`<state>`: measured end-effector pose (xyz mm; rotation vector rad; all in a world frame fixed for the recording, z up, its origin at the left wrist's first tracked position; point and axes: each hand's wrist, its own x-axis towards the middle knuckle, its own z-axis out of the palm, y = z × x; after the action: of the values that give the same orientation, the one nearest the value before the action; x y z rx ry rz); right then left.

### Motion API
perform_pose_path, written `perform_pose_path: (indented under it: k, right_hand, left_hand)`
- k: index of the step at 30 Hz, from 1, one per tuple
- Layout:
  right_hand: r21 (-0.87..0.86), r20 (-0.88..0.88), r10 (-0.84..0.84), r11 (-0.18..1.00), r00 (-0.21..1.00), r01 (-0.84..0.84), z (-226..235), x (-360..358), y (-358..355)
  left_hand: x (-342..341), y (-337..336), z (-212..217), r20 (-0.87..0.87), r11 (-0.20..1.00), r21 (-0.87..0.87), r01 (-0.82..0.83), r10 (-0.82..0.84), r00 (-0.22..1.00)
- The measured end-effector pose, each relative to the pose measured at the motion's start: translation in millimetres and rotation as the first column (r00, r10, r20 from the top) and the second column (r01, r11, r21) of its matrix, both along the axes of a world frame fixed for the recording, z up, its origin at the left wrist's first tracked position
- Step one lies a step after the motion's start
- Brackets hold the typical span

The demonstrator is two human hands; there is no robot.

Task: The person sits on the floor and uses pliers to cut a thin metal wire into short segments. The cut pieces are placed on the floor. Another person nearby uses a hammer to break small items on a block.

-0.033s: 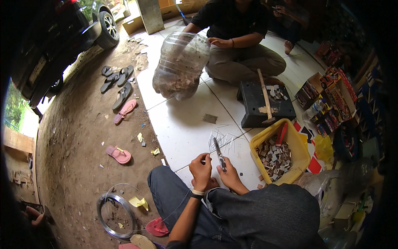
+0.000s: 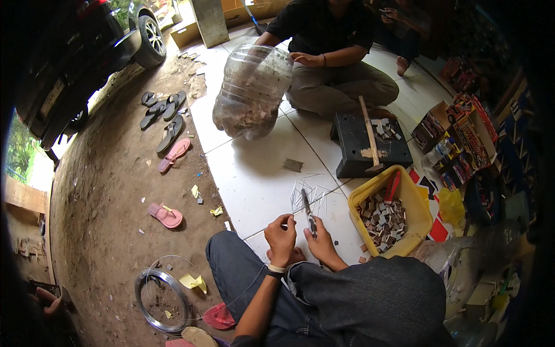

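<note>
My left hand (image 2: 281, 240) is closed in a pinch above my crossed legs. A thin wire (image 2: 241, 296) runs over my knee toward it from a coil of silvery wire (image 2: 185, 309) on the dirt floor; the end in my fingers is too fine to make out. My right hand (image 2: 324, 247), just beside it, is wrapped round a long, narrow metal hand tool (image 2: 306, 202) with a dark shaft pointing away from me. Beyond the tool, several thin, straight, pale rods (image 2: 318, 191) lie scattered on the white tiles.
To the right stands a yellow tub (image 2: 419, 231) of small brown and grey pieces. Behind it, a hammer (image 2: 370, 133) rests on a black block (image 2: 347, 162). Opposite, another person holds a large clear plastic bottle (image 2: 254, 87). Sandals (image 2: 173, 153) lie on the dirt at left.
The tool in my right hand has tilted slightly, its tip shifting a little to the right. My left hand is almost unmoved.
</note>
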<state>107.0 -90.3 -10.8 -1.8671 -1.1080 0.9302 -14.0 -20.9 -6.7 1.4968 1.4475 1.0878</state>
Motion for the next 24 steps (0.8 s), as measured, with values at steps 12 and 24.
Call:
perform_pose_path:
  k: [12,24]
  right_hand:
    - [0.08,-0.13,0.103,0.992,0.986,-0.093,-4,1,2]
    - [0.022,-0.104,0.132,0.991,0.986,-0.131,2,-6,1]
  left_hand:
    - [0,3,0,0.043,1.0,-0.016,-0.012,0.012,0.999]
    - [0,4,-1,0.089,0.999,-0.019,-0.042,0.044,0.995]
